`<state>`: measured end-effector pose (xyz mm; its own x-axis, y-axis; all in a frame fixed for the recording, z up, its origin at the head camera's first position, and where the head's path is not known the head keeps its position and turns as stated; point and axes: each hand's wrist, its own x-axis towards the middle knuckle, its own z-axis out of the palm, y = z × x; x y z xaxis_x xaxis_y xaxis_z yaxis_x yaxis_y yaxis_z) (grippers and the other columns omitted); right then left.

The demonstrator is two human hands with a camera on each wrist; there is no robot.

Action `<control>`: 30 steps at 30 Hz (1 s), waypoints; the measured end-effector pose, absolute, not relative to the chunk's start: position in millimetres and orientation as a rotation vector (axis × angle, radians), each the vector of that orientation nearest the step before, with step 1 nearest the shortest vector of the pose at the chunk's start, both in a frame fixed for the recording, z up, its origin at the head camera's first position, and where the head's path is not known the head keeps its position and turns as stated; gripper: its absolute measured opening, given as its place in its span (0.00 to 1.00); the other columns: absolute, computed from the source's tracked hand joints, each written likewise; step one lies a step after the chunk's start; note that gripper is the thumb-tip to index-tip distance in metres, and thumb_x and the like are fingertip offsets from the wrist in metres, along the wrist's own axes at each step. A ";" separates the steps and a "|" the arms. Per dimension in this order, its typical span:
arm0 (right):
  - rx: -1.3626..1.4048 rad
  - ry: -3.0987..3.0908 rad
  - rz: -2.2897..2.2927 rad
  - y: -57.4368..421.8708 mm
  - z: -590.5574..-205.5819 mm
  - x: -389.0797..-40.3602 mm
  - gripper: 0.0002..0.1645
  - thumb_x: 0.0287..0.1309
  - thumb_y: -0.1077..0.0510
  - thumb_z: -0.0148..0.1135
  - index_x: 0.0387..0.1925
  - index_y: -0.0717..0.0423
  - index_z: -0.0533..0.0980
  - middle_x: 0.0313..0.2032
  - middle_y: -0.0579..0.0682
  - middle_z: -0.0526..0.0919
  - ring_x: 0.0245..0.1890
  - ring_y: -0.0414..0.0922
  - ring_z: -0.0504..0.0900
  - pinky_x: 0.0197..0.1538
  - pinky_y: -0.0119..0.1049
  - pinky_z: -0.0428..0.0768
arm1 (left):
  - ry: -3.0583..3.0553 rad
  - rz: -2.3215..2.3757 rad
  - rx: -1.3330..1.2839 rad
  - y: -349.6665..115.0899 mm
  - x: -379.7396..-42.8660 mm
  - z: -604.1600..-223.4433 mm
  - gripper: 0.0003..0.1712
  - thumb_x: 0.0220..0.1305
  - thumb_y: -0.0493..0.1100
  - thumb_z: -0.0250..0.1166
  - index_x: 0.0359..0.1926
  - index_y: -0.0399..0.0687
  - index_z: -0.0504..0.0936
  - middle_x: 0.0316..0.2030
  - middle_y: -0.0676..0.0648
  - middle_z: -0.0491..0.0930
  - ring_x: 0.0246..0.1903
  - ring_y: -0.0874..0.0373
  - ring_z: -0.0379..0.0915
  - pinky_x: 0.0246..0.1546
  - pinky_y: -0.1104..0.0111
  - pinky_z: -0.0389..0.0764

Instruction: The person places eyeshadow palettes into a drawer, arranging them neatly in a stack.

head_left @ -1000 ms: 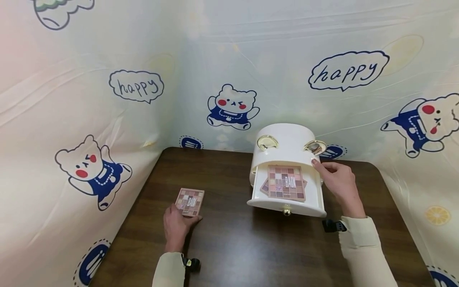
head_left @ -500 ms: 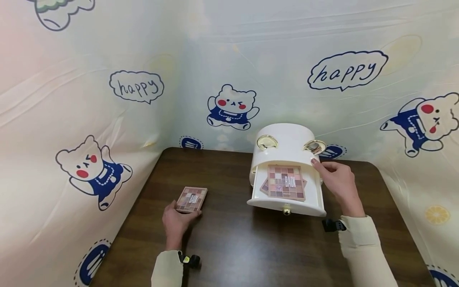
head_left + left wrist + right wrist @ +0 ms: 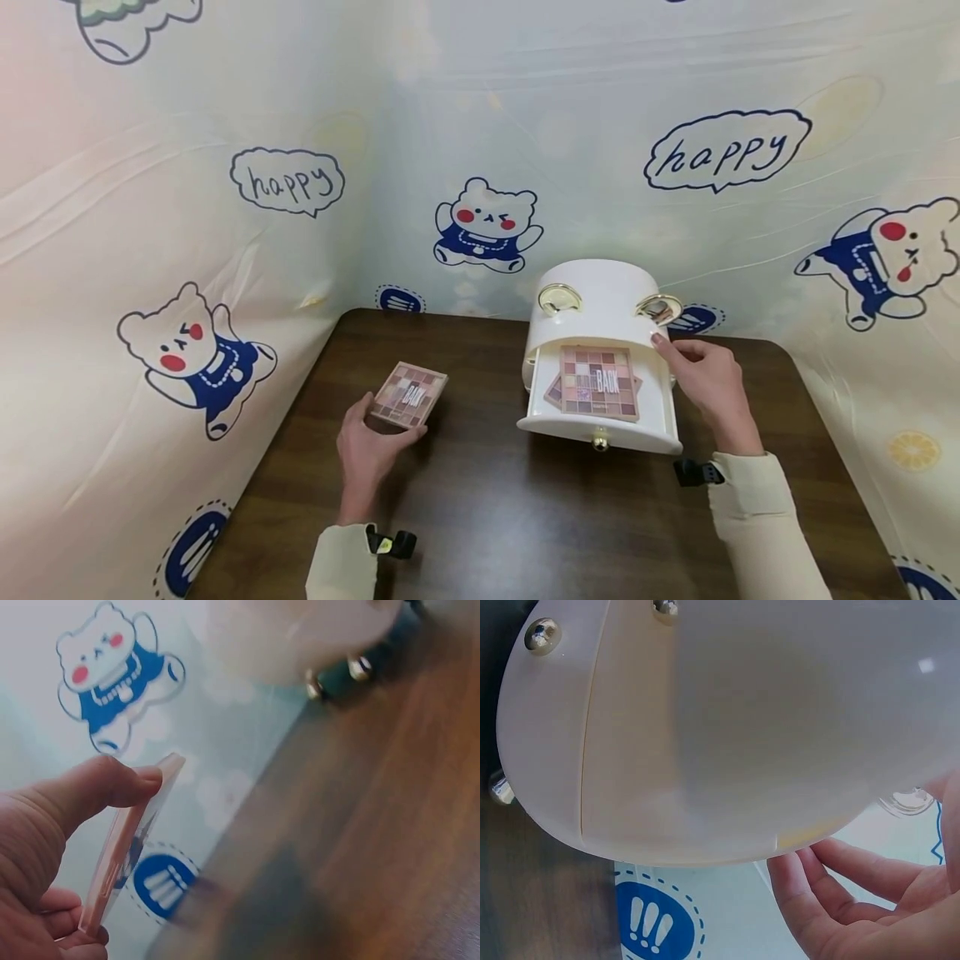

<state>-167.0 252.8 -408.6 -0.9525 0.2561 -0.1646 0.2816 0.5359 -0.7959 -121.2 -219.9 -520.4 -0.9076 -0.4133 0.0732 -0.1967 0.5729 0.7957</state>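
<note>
My left hand (image 3: 369, 442) pinches an eyeshadow palette (image 3: 409, 395) by its near edge, thumb on one side and fingers on the other. In the left wrist view the palette (image 3: 127, 847) shows edge-on, tilted, with its far end raised. My right hand (image 3: 708, 379) holds the right side of a white drawer box (image 3: 596, 292), thumb at the front corner. The right wrist view shows its fingertips (image 3: 784, 866) against the side of the box. The lower drawer (image 3: 543, 404) is pulled out. Inside, another eyeshadow palette (image 3: 600, 383) lies over one more palette turned askew.
Gold ear-shaped rings (image 3: 559, 297) sit on the box front, and a gold knob (image 3: 600, 441) on the drawer. Brown wooden table (image 3: 495, 500) stretches between the two hands. A printed cloth (image 3: 390, 167) with bears hangs behind and on both sides.
My left hand has raised the palette off the table, moving it away from me and slightly right, and it is now tilted. The right hand, box and drawer stay as they were.
</note>
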 end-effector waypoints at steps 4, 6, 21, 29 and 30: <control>0.477 2.724 -1.425 252.9 -408.6 -167.1 0.60 0.54 0.18 0.54 0.66 0.66 0.71 0.59 0.67 0.75 0.51 0.59 0.74 0.47 0.47 0.78 | -2.558 -1.233 0.438 -215.4 -120.5 -501.5 0.65 0.34 0.60 0.86 0.71 0.38 0.66 0.67 0.36 0.68 0.63 0.41 0.65 0.64 0.44 0.65; 0.478 2.729 -1.427 252.9 -408.3 -166.8 0.60 0.55 0.18 0.54 0.66 0.66 0.71 0.59 0.67 0.75 0.51 0.59 0.74 0.48 0.48 0.78 | -2.559 -1.233 0.403 -212.6 -119.8 -493.4 0.65 0.35 0.61 0.86 0.71 0.38 0.66 0.67 0.37 0.68 0.63 0.41 0.65 0.64 0.44 0.66; 0.497 2.726 -1.433 251.6 -407.9 -165.9 0.59 0.56 0.20 0.54 0.66 0.66 0.71 0.59 0.67 0.75 0.51 0.59 0.74 0.47 0.47 0.78 | -2.517 -1.317 0.133 -186.3 -110.2 -445.7 0.61 0.34 0.55 0.88 0.70 0.42 0.69 0.67 0.42 0.68 0.63 0.47 0.67 0.62 0.52 0.71; 0.515 2.742 -1.420 250.6 -408.8 -165.9 0.57 0.56 0.20 0.55 0.64 0.66 0.72 0.58 0.66 0.76 0.50 0.57 0.75 0.44 0.44 0.78 | -2.480 -1.405 0.018 -168.6 -108.4 -426.3 0.59 0.35 0.52 0.88 0.69 0.42 0.70 0.66 0.43 0.69 0.63 0.47 0.67 0.63 0.54 0.69; 0.515 2.740 -1.421 250.8 -409.0 -165.9 0.57 0.56 0.20 0.55 0.64 0.66 0.72 0.58 0.66 0.76 0.50 0.57 0.74 0.44 0.44 0.78 | -2.480 -1.407 0.005 -166.7 -108.3 -424.0 0.60 0.34 0.52 0.88 0.69 0.43 0.70 0.65 0.44 0.70 0.62 0.48 0.68 0.63 0.55 0.70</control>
<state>-165.9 250.8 -409.0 -0.9458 0.2827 -0.1601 0.2937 0.5335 -0.7931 -108.3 -166.7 -424.0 -0.9582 -0.1440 0.2474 0.1386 0.5232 0.8409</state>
